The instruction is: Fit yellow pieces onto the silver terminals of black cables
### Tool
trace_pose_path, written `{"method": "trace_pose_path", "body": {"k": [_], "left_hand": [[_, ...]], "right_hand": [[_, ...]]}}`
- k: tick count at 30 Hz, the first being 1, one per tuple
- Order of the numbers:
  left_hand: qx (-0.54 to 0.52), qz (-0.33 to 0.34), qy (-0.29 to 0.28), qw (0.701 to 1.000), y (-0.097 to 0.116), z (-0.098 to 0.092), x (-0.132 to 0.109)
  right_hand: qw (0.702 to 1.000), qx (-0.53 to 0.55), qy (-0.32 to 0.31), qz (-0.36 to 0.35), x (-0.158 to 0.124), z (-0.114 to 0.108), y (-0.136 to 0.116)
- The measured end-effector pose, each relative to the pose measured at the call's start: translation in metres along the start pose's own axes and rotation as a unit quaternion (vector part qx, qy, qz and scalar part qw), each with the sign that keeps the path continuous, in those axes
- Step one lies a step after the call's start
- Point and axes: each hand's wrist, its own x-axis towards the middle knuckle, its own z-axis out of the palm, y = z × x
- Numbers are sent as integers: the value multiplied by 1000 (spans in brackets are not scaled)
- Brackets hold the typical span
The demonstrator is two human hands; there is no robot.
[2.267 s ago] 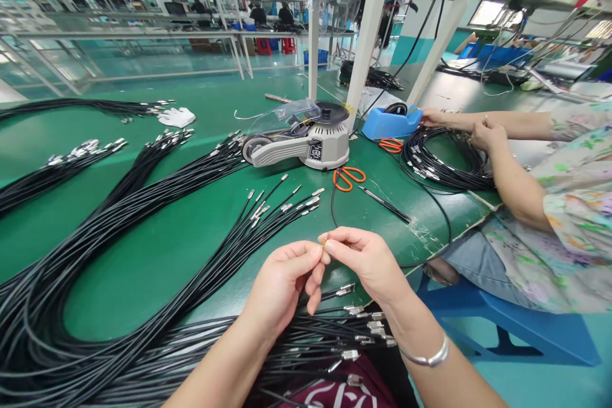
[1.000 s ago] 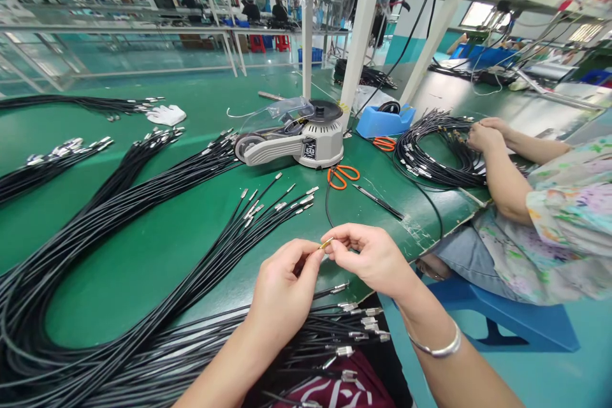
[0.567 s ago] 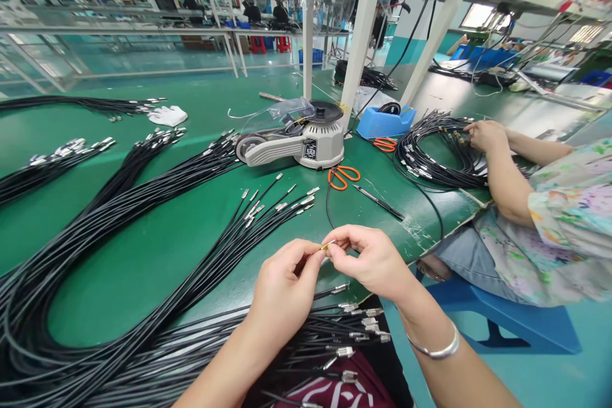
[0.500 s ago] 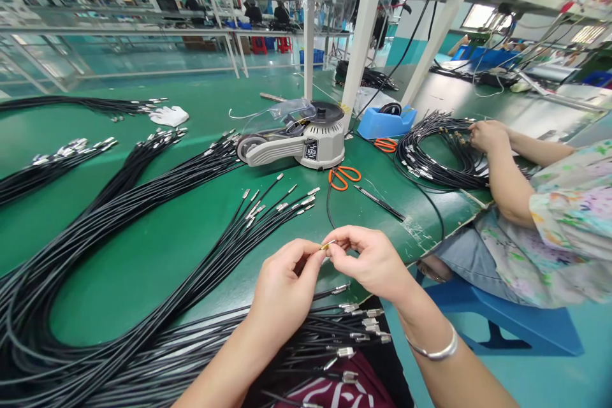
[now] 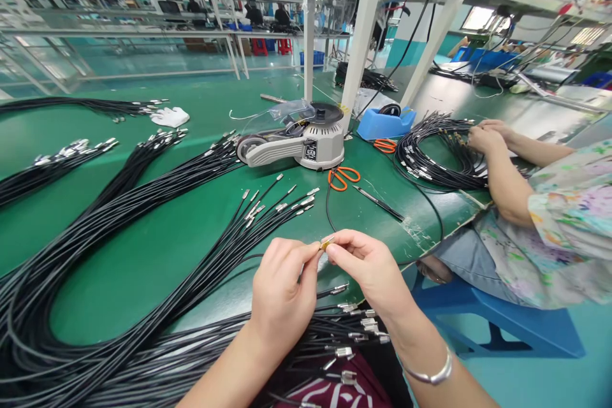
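Clock read from above the bench, 12 = straight away from the wearer. Small gold-coloured piece [image 5: 327,244] is up off the green table [image 5: 119,268], held between both sets of fingertips. Left hand [image 5: 285,284] pinches it thumb to index, so the piece sits at its 2 o'clock. Right hand [image 5: 370,266] pinches it from the other side, piece at its 10 o'clock. Most of it is hidden by fingers, can't tell its full shape

Round the piece: silver-tipped cable bundle [image 5: 205,284], tips at 10 o'clock. Lower cable bundle [image 5: 210,345], tips at 5 to 6, passing below the hands. Orange-handled scissors [image 5: 344,177] at 1, pen-like tool [image 5: 380,203] at 2. Grey tape machine [image 5: 320,143] at 12, further off. White glove [image 5: 169,116] at 10, well apart. Co-worker's hands [image 5: 488,137] at 2, well apart, at the cable coil [image 5: 430,172]
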Motion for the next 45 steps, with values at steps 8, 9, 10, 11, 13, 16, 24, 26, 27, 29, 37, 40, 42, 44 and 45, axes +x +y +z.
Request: {"method": "trace_pose_path", "body": {"k": [8,9,10,11,13,16,24,26,27,29,37,40,42,44,45], "left_hand": [[38,17,-5,999,-3,7,-5],[37,15,-5,999,-3,7,-6],[34,12,-4,999,-3,8,-6],[32,8,-3,999,-4,9,-7],[32,1,-3,999,-5,10,-7],[48,6,-2,999,-8,9,-5],[62,54,17,996,-8,6,-3],[57,43,15,997,-7,7,-4],[55,36,13,998,-7,7,-5],[50,24,9,998,-7,8,-6],[-24,-101,-2,995,-3,8,-4],[-136,-266,-35,954,-1,6,1],[-212,-363,-64,905,-1,5,5],[-272,-431,-85,856,-1,4,9],[-296,-451,-89,837,-2,3,10]], "right_hand": [[989,108,98,11,1,24,16],[989,111,100,9,2,25,19],[988,113,102,7,3,25,21],[988,114,103,5,4,25,23],[988,114,101,5,4,24,25],[989,120,84,4,4,22,24],[984,157,77,1,3,26,22],[984,158,82,-3,3,26,23],[984,159,84,-4,3,26,24],[983,163,89,-4,2,26,25],[977,179,114,8,1,32,28],[982,163,93,12,4,28,27],[988,138,73,15,6,22,26],[993,107,53,17,9,16,24],[995,93,45,17,10,14,22]]}}
